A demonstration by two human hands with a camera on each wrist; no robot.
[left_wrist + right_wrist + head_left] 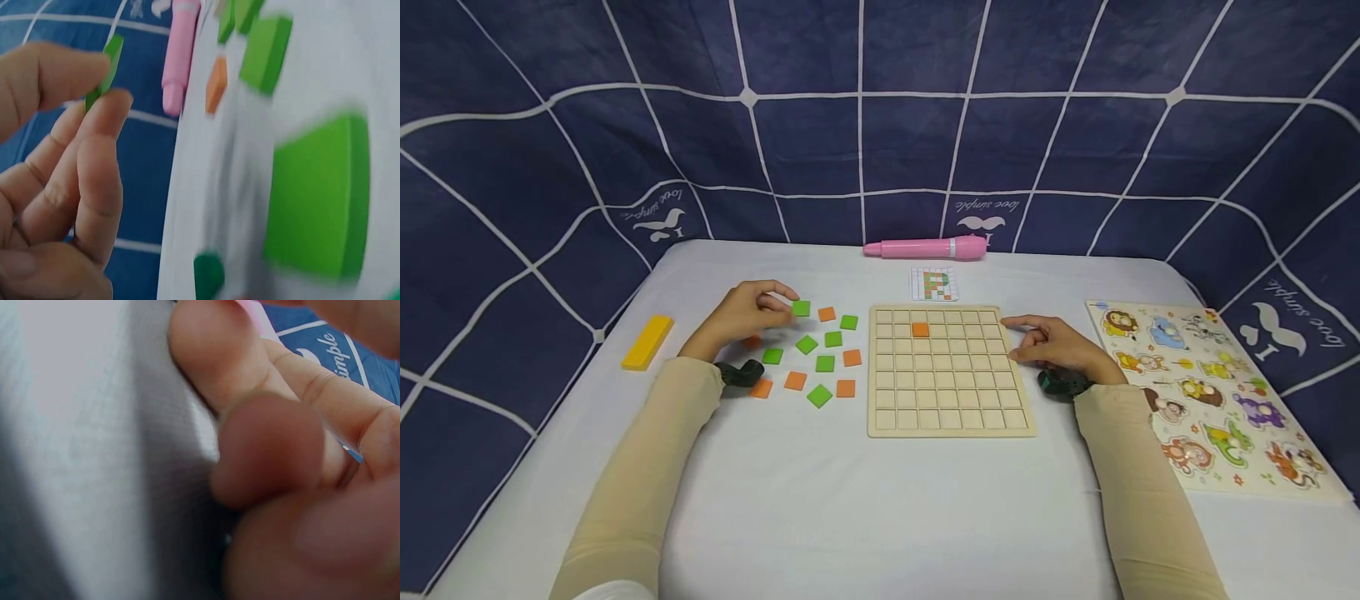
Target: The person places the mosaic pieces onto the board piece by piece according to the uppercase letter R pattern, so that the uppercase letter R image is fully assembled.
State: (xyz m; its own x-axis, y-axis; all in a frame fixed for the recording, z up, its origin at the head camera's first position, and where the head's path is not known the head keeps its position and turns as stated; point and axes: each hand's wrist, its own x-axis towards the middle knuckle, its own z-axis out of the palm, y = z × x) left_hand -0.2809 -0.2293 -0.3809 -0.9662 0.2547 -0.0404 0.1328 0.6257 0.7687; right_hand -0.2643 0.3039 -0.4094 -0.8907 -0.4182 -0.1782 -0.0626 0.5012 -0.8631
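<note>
My left hand (739,315) pinches a green square tile (112,62) between thumb and index finger, raised off the table in the left wrist view. Around it lie loose orange tiles (795,381) and green tiles (825,363). To the right is a wooden grid board (953,433), with one orange tile (921,330) in a cell of its second row. My right hand (1060,343) rests at the board's right edge, index finger and thumb touching it or very close. The right wrist view shows mostly blurred fingers (269,450), and the board is out of sight there.
A pattern card (935,284) lies behind the board, and a pink microphone-shaped pen (928,248) behind that. On the left is a yellow block (648,342). An animal puzzle board (1217,400) lies on the right, near my right forearm. Dark blue cloth hangs behind the table.
</note>
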